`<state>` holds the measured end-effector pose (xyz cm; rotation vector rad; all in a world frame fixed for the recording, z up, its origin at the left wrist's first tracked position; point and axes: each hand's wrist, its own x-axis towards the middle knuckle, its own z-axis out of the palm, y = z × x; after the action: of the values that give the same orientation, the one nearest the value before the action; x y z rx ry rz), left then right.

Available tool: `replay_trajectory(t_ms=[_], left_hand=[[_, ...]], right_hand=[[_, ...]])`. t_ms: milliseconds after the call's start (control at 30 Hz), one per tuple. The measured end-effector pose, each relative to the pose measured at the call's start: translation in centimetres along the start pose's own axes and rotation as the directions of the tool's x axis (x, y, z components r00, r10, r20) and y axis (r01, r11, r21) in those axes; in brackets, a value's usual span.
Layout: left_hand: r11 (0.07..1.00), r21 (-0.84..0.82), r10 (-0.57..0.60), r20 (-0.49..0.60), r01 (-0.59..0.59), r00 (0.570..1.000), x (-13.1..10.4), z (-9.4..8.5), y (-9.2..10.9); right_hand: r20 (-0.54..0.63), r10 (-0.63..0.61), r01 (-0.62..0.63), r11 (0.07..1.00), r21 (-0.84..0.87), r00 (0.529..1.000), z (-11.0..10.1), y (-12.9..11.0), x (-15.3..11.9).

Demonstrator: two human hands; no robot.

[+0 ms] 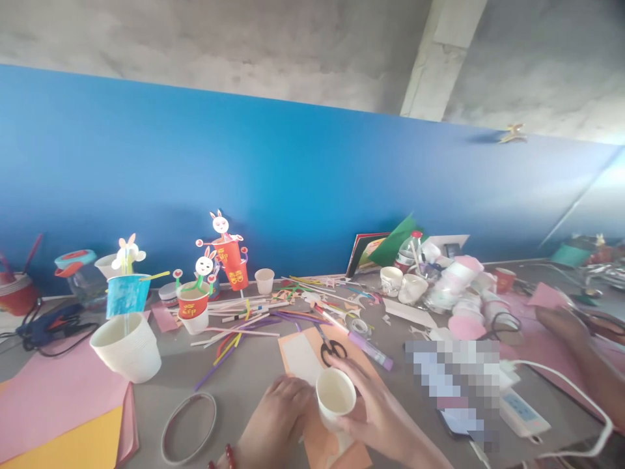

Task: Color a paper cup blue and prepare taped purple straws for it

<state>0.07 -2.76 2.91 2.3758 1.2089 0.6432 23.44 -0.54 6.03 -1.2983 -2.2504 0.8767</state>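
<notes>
My right hand (375,413) wraps round a white paper cup (336,397), thumb and fingers along its side, its opening facing up toward me. Close on the cup's left, my left hand (286,407) is closed with the fingers curled down over orange paper (359,355); what they grip, if anything, is hidden. A red bead bracelet (230,456) circles my left wrist. Just beyond the cup, scissors (333,352) with black handles lie on the orange paper, next to a white paper piece (301,358).
Rabbit-topped cup figures (193,303) stand at the back left, near stacked white cups (127,348). Pipe cleaners and sticks (263,309) litter the middle. A tape roll (190,426) lies at front left, a phone (459,420) at right. Another person's hand (566,326) holds scissors far right.
</notes>
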Motion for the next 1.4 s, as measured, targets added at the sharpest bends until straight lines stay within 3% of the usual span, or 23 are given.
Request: replay_trajectory(t_ms=[233, 467, 600, 800, 1067, 1200, 1333, 1400], left_hand=[[0.992, 0.124, 0.006, 0.057, -0.013, 0.998, 0.2, -0.2, 0.4], [0.991, 0.127, -0.043, 0.076, 0.033, 0.996, 0.2, -0.3, 0.7], [0.998, 0.009, -0.064, 0.064, 0.064, 0.996, -0.1, -0.4, 0.6], [0.925, -0.360, -0.106, 0.061, 0.121, 0.992, 1.5, -0.2, 1.4], [0.924, -0.375, -0.094, -0.036, 0.074, 0.995, 2.1, 1.6, 1.9], [0.891, -0.442, -0.189, -0.164, 0.099, 0.968, 2.4, -1.0, 0.1], [0.847, -0.490, -0.393, -0.317, 0.206, 0.863, 3.0, -4.7, -2.7], [0.868, -0.455, -0.377, -0.341, 0.199, 0.861, 3.0, -5.2, -3.8]], right_hand=[[-0.049, -0.060, 0.057, 0.997, -0.055, 0.997, -0.5, 0.6, -0.8], [-0.029, -0.051, 0.049, 0.997, -0.053, 0.998, -0.5, 0.4, -1.2], [-0.041, -0.047, 0.045, 0.998, -0.042, 0.998, -0.6, 0.2, -1.3], [-0.059, -0.084, 0.081, 0.995, -0.057, 0.995, -0.3, -0.1, -1.4], [-0.089, 0.113, -0.103, 0.989, 0.107, 0.990, 2.6, 1.4, -2.6], [-0.144, 0.134, -0.123, 0.989, 0.082, 0.981, 4.5, 2.9, -3.2], [-0.044, -0.092, 0.087, 0.991, -0.102, 0.995, 4.2, 2.6, -3.0], [0.026, -0.145, 0.147, 0.976, -0.163, 0.989, 3.6, 2.0, -2.6]])
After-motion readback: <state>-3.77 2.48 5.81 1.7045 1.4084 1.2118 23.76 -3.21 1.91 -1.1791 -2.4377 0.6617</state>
